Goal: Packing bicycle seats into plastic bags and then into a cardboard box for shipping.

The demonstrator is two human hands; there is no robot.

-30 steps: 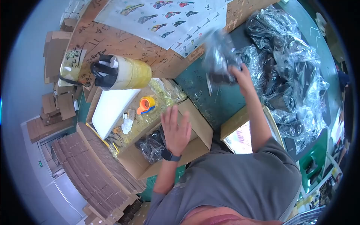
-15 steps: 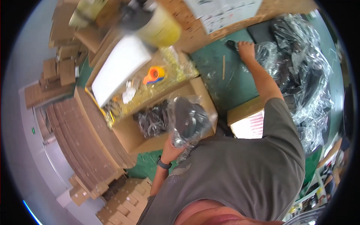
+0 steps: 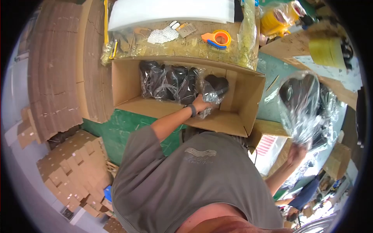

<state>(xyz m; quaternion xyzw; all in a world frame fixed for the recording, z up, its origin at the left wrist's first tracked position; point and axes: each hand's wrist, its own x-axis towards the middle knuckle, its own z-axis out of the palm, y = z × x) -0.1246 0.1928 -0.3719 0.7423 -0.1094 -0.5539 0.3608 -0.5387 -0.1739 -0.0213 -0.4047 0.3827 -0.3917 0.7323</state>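
An open cardboard box [image 3: 248, 110] lies lengthwise in front of me. Along its left and middle part sit several black bicycle saddles [image 3: 171, 83] in clear plastic bags, side by side. Toward the right of that row, another bagged saddle [image 3: 218, 85] is inside the box, its wide end pointing away from me. My left hand [image 3: 201, 105], with a dark wristband, is closed round its narrow bagged end. Off to the right, my right hand [image 3: 298, 152] grips the lower end of a further bagged saddle [image 3: 299, 97], held up with the wide end on top.
Behind the box, a work surface bears an orange tape dispenser [image 3: 220, 39], paper labels [image 3: 163, 35] and white foam sheets [image 3: 171, 13]. More clear bagging [image 3: 330, 105] lies on the right-hand table. Flat cardboard stacks [image 3: 54, 70] stand left; small cartons [image 3: 77, 171] are piled lower left.
My view has swung round. The saddle in my left hand has gone down into the box. My right hand has come back from the table and now holds up a bagged saddle.
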